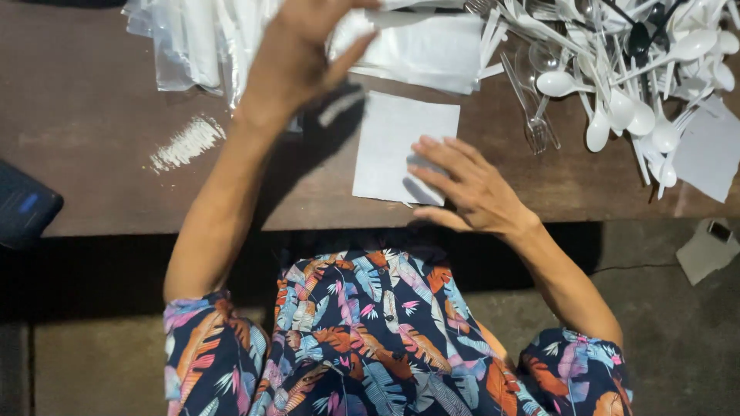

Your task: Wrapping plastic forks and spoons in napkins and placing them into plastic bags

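Note:
A white paper napkin [397, 142] lies flat on the brown table [92, 131], near its front edge. My right hand [462, 189] rests on the napkin's lower right corner with fingers spread, pressing it down. My left hand [297, 50] is raised over the back of the table, fingers on a clear plastic sleeve [424, 46] at the edge of a pile of such sleeves. Whether it grips the sleeve is unclear because of motion blur.
A heap of white plastic spoons and clear forks [617, 69] fills the back right. More clear bags [193, 38] lie at the back left. Another napkin [713, 150] sits at the right edge. A dark device [23, 208] lies at the left edge. A white smear [185, 142] marks the table.

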